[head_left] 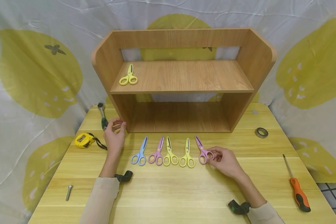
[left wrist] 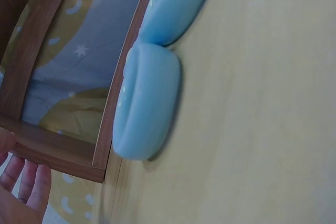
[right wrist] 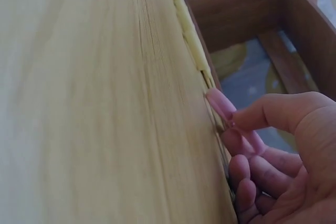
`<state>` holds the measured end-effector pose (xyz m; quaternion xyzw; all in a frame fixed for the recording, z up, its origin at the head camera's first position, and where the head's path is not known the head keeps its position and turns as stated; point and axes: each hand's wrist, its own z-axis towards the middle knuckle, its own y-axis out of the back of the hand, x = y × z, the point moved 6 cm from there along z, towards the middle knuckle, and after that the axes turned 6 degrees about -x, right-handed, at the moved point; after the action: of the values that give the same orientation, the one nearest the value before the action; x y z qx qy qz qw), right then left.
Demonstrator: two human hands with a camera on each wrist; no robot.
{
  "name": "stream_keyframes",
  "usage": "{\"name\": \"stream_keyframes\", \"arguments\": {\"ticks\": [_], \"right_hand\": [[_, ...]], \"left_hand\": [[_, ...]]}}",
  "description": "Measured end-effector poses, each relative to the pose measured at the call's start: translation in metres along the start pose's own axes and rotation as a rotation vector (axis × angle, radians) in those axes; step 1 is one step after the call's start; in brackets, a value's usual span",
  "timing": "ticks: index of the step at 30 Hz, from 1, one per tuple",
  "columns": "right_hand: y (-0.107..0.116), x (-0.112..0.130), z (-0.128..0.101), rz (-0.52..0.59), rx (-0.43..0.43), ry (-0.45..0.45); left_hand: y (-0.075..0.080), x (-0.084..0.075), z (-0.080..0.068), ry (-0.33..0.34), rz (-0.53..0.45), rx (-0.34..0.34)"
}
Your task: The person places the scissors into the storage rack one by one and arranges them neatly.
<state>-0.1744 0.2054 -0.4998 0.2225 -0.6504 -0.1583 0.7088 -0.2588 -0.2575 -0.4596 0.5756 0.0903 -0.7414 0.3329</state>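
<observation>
The pink scissors, rightmost in a row of five on the desk, are pinched at the handle by the right hand; the left hand is rested, fingers relaxed, beside the shelf, holding nothing.

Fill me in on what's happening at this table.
A person sits at a wooden table with five scissors in a row in front of a wooden shelf unit. The right hand pinches the handle of the pink scissors at the row's right end. The left hand rests open near the shelf's left corner. One yellow pair already lies on the upper shelf.
</observation>
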Motion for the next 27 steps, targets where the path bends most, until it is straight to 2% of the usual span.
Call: {"name": "stream_keyframes", "arguments": {"ticks": [8,14,20,27], "right_hand": [[0.005,-0.001,-0.001,0.062,-0.010,-0.044],[0.011,0.010,-0.002,0.118,-0.023,-0.066],[0.016,0.039,-0.002,0.138,-0.030,0.048],[0.023,0.087,0.002,0.144,-0.016,0.166]], "left_hand": [[0.000,0.002,0.000,0.002,-0.005,0.002],[0.000,0.003,0.001,-0.003,0.001,0.001],[0.001,0.004,0.001,0.002,-0.003,-0.001],[0.000,0.005,0.001,0.001,-0.008,0.008]]}}
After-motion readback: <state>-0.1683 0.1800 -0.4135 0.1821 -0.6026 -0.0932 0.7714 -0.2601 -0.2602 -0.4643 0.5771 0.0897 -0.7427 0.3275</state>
